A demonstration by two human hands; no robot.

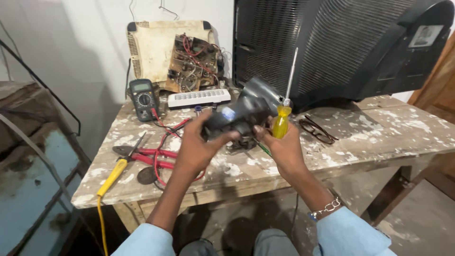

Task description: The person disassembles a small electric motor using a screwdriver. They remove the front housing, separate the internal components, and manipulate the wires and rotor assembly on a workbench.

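Our left hand (194, 147) grips the black device (237, 118) above the workbench (379, 137), long axis running eight to two o'clock. Our right hand (282, 147), at four o'clock, steadies it and clasps the yellow-handled screwdriver (283, 111), blade toward twelve.

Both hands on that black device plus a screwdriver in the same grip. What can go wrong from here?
1. The right hand holds both the yellow-handled screwdriver and the black device; either could slip.
2. The screwdriver's tip points up toward the person; a jerk could jab.
3. The eyeglasses lie on the table beside that hand, where a dropped device might hit them.
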